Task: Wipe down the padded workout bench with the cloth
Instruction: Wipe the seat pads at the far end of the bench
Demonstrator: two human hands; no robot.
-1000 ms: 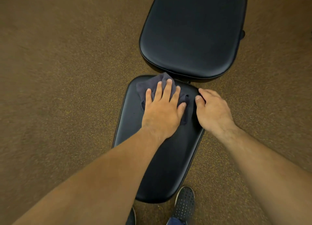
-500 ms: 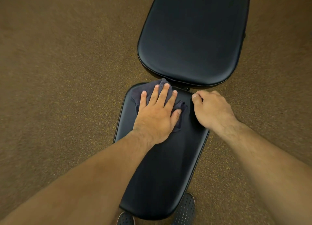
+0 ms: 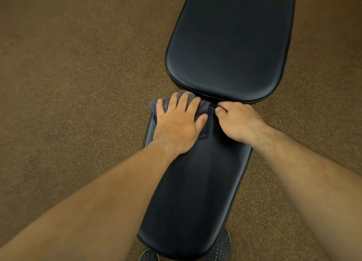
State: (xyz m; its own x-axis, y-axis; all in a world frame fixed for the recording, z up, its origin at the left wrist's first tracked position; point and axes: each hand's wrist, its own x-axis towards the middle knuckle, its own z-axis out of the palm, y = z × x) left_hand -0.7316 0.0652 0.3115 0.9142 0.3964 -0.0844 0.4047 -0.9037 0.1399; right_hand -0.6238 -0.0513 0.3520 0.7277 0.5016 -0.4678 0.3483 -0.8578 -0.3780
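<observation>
Bench seat pad (image 3: 195,192): long black padded vinyl cushion. It runs up the middle of the view from the near edge.
Wiping cloth (image 3: 204,107): small crumpled dark grey-blue rag. It lies on the far end of the seat pad, by the gap, and laps over the pad's left corner.
Flat left hand (image 3: 177,125): palm down on the cloth, fingers straight and spread, clasping nothing. Judged: the flat palm spreads pressure so the rag drags over the vinyl without bunching.
Curled right hand (image 3: 237,121): fingers curled at the seat pad's far right corner, thumb tip at the cloth's right edge. Cannot tell whether it pinches the cloth or grips the pad's edge. Judged: it braces the body or keeps the rag from creeping.
Far back pad (image 3: 229,45): broad black padded vinyl cushion beyond the gap. The cloth's tip is just beside its near rim. Judged: not yet under the wipe.
Floor carpet (image 3: 68,84): brown, speckled, all around the bench.
Dark perforated shoes (image 3: 221,245): at the seat pad's near end, partly hidden by it.
</observation>
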